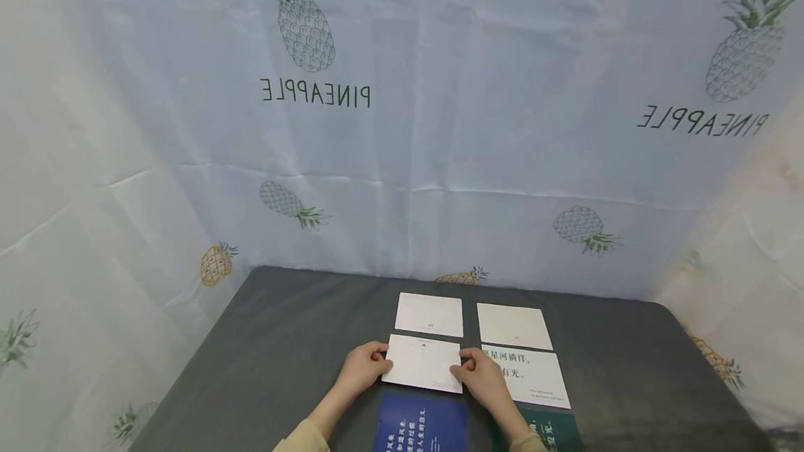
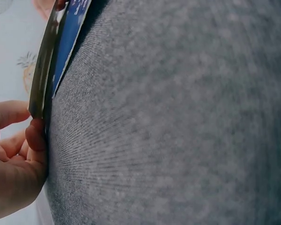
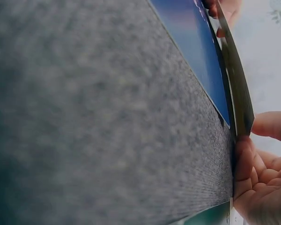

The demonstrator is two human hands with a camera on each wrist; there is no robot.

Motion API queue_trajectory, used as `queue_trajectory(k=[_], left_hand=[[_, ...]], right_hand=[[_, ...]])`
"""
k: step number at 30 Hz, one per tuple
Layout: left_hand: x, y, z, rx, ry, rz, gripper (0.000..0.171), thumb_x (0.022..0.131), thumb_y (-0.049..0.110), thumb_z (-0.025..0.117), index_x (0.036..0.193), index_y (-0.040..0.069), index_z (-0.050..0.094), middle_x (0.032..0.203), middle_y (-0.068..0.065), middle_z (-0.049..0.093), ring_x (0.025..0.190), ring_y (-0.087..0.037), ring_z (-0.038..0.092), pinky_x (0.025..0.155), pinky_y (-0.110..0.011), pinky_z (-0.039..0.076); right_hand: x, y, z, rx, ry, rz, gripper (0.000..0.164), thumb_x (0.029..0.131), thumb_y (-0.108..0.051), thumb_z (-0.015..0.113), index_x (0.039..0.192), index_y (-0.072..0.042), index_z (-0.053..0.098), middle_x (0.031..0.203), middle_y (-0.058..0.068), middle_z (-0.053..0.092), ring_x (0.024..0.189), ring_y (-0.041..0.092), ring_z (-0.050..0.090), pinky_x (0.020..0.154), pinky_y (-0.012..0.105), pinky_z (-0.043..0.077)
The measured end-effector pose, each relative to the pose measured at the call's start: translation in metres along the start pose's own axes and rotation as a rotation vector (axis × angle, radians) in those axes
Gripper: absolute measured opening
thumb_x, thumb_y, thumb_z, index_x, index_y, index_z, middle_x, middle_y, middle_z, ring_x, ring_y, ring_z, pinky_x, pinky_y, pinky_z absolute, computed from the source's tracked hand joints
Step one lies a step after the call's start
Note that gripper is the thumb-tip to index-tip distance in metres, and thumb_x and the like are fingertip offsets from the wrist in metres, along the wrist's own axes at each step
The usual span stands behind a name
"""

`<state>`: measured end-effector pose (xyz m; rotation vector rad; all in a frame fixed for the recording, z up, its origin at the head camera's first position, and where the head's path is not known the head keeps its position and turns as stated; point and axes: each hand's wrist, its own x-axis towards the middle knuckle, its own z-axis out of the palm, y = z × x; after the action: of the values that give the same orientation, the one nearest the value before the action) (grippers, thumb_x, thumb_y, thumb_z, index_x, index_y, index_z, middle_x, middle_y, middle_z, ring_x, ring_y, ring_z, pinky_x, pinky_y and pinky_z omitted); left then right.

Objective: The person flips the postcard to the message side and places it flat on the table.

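Observation:
A white postcard (image 1: pixel 423 364) is held between both hands, its pale back facing up. My left hand (image 1: pixel 364 370) pinches its left edge, and my right hand (image 1: pixel 482 375) pinches its right edge. From the left wrist view, thumb and finger clasp the end of the postcard (image 2: pixel 42 79), whose underside looks dark and which bows slightly. The right wrist view has the postcard (image 3: pixel 239 84) gripped the same way, close over the table. Just in front of it lies a blue card (image 1: pixel 421 424) with white Chinese characters.
Behind the held postcard lies another white card (image 1: pixel 430 314). A column to the right has a cream card (image 1: pixel 515 326), a white card with Chinese text (image 1: pixel 537 379) and a green card (image 1: pixel 549 427), partly behind the right arm. The dark grey table (image 1: pixel 283 340) meets a pineapple-print curtain (image 1: pixel 402 124).

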<state>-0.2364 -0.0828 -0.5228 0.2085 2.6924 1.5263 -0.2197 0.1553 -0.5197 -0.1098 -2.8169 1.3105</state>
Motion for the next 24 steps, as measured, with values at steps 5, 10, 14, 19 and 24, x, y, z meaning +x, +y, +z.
queue_trajectory(k=[5,10,14,19,24], left_hand=[[0.0005,0.0010,0.0020,0.060,0.029,0.049,0.032,0.073,0.007,0.068,0.102,-0.006,0.066,0.064,0.000,0.058,0.054,-0.003,0.041,0.052,-0.019,0.035],[0.0011,0.0008,0.0033,0.061,0.040,0.050,0.032,0.072,0.007,0.069,0.101,-0.006,0.066,0.063,0.001,0.055,0.054,-0.003,0.040,0.050,-0.019,0.033],[0.0017,-0.0004,0.0042,0.060,0.038,0.042,0.033,0.071,0.007,0.069,0.102,-0.005,0.066,0.062,0.002,0.053,0.053,-0.004,0.039,0.050,-0.019,0.033],[0.0019,-0.0009,0.0065,0.064,0.015,0.040,0.037,0.071,0.006,0.069,0.106,-0.005,0.064,0.061,0.004,0.050,0.052,-0.004,0.039,0.048,-0.019,0.032],[0.0010,-0.0002,0.0078,0.078,0.002,0.041,0.040,0.071,0.006,0.069,0.108,-0.006,0.063,0.060,0.004,0.047,0.052,-0.005,0.038,0.048,-0.020,0.031]], right_hand=[[0.0036,0.0014,-0.0002,0.005,0.001,0.029,0.037,0.076,-0.016,0.070,0.106,0.005,0.061,0.066,0.001,0.054,0.056,0.011,0.043,0.048,0.021,0.032],[0.0050,0.0023,0.0011,0.005,0.001,0.033,0.035,0.075,-0.015,0.069,0.103,0.004,0.060,0.065,0.001,0.051,0.055,0.012,0.042,0.048,0.022,0.032],[0.0054,0.0034,0.0012,-0.008,-0.003,0.035,0.035,0.075,-0.015,0.069,0.102,0.004,0.059,0.065,0.001,0.051,0.055,0.012,0.043,0.048,0.022,0.032],[0.0063,0.0042,-0.0002,-0.019,0.013,0.042,0.035,0.074,-0.015,0.070,0.102,0.004,0.059,0.065,0.001,0.052,0.055,0.011,0.043,0.048,0.022,0.033],[0.0058,0.0027,-0.0025,-0.033,0.014,0.025,0.035,0.074,-0.014,0.070,0.102,0.004,0.059,0.064,0.001,0.051,0.055,0.011,0.042,0.049,0.022,0.032]])
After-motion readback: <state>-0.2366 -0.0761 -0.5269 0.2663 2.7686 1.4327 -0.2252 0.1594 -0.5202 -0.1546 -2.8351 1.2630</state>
